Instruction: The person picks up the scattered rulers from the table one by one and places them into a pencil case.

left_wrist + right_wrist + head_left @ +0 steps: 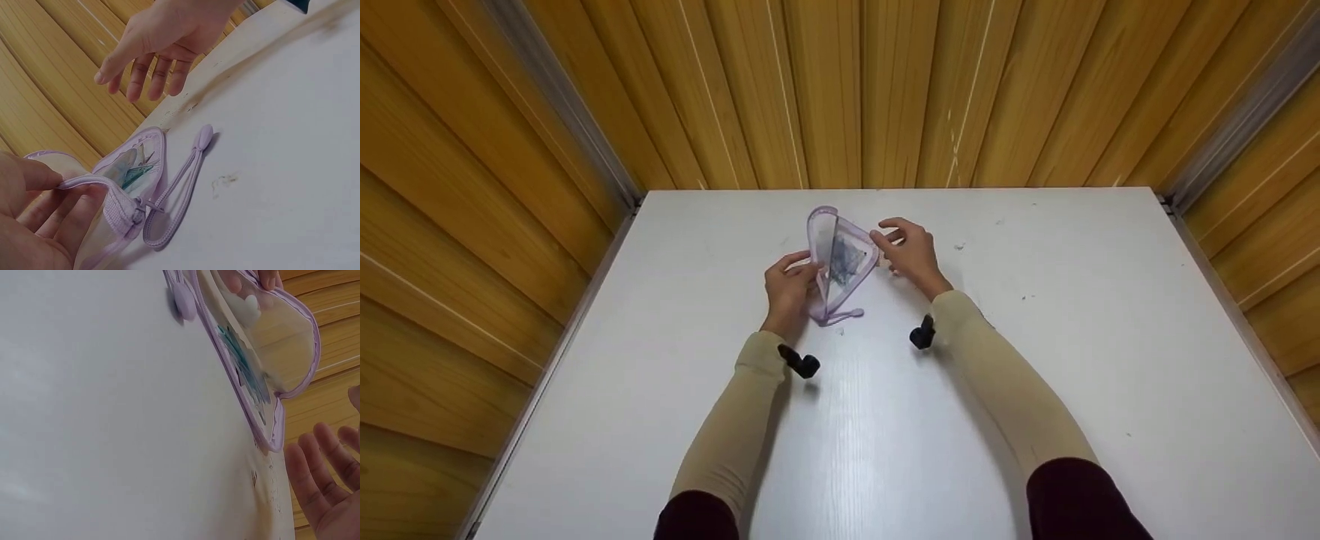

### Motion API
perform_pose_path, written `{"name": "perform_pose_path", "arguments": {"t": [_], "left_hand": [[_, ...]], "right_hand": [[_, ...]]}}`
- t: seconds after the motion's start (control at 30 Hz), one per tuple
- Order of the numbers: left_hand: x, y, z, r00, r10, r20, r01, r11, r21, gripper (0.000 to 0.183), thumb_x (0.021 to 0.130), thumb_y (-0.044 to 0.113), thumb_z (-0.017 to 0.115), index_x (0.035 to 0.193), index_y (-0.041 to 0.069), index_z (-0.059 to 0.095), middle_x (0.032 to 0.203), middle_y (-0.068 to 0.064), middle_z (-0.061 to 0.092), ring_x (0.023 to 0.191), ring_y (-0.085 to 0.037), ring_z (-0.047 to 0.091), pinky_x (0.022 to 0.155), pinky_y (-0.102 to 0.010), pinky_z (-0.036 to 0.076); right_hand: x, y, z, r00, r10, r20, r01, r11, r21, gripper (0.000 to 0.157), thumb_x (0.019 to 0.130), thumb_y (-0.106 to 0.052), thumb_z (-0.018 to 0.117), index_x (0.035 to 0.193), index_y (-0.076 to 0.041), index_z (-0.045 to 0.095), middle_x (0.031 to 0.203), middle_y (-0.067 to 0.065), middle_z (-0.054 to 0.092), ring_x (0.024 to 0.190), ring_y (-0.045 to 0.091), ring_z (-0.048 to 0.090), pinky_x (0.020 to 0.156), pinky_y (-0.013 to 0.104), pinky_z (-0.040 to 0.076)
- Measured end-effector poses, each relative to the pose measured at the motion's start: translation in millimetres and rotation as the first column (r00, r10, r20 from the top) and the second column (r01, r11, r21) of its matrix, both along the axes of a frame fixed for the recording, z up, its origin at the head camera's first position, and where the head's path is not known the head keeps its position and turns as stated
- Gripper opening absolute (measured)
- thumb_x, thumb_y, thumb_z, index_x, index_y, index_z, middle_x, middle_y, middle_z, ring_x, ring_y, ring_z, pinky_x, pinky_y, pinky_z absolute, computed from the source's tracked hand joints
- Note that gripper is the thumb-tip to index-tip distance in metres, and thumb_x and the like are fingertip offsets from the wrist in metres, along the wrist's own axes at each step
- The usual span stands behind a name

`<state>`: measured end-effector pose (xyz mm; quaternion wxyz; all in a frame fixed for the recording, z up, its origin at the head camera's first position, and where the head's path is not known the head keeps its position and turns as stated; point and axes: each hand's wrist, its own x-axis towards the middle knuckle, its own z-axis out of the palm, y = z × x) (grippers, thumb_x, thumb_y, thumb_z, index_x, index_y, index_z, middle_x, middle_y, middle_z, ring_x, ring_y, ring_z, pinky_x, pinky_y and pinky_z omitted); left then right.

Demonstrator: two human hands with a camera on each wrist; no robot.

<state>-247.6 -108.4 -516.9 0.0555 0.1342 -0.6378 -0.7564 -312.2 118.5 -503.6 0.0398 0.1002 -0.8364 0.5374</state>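
A see-through zip pouch [846, 259] with lilac edging stands unzipped near the back of the white table, its mouth spread wide. My left hand [791, 289] pinches one edge of that mouth between thumb and fingers, as the left wrist view shows. Several slim teal and clear pieces [244, 363] lie inside the pouch; their kind is too blurred to tell. A lilac cord pull [203, 136] hangs from the zip end onto the table. Just right of the pouch's far corner, my right hand [911, 251] hovers with loosely bent fingers and holds nothing.
The white table [1072, 337] meets a yellow wood-panelled wall [885, 90] at the back, with similar panels on both sides. Small dark marks [225, 180] dot the tabletop. A black wrist camera [799, 362] sits on each sleeve.
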Motion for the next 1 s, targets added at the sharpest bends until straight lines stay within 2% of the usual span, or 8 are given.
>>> {"name": "perform_pose_path", "arguments": {"t": [0.23,0.53,0.8,1.0], "left_hand": [[-0.5,-0.9,-1.4,1.0,-0.007,-0.008,0.007,1.0,-0.009,0.03,0.086,0.006,0.073,0.116,0.003,0.068,0.096,-0.019,0.073,0.083,-0.029,0.072,0.067,-0.03,0.057],[1.5,0.2,-2.8,1.0,-0.001,-0.005,0.001,1.0,-0.004,0.028,0.087,0.006,0.073,0.114,0.004,0.069,0.096,-0.018,0.073,0.083,-0.028,0.072,0.068,-0.031,0.057],[0.1,0.0,-3.8,1.0,0.003,0.012,-0.003,1.0,-0.006,0.029,0.085,0.006,0.074,0.114,0.004,0.069,0.094,-0.017,0.073,0.082,-0.027,0.072,0.066,-0.03,0.057],[-0.3,-0.2,-1.9,1.0,0.011,0.012,-0.01,1.0,-0.018,0.029,0.086,0.007,0.074,0.114,0.004,0.069,0.096,-0.018,0.073,0.081,-0.026,0.072,0.066,-0.029,0.056]], "right_hand": [[1.6,11.6,1.2,1.0,-0.006,-0.028,0.007,1.0,0.03,0.043,0.09,-0.047,0.067,0.121,-0.018,0.065,0.096,0.006,0.068,0.075,0.024,0.068,0.056,0.028,0.056],[4.2,26.0,1.3,0.999,-0.01,-0.048,0.012,0.999,0.048,0.045,0.091,-0.044,0.066,0.123,-0.013,0.065,0.096,0.007,0.069,0.076,0.028,0.069,0.055,0.027,0.055],[4.8,35.5,-0.9,0.999,-0.022,-0.025,0.024,0.997,0.067,0.039,0.091,-0.045,0.066,0.121,-0.019,0.065,0.096,0.003,0.068,0.077,0.025,0.069,0.057,0.028,0.055],[4.4,42.2,0.8,1.0,-0.027,-0.009,0.028,0.994,0.108,0.042,0.09,-0.048,0.066,0.123,-0.021,0.064,0.098,0.001,0.067,0.077,0.019,0.066,0.061,0.029,0.056]]}}
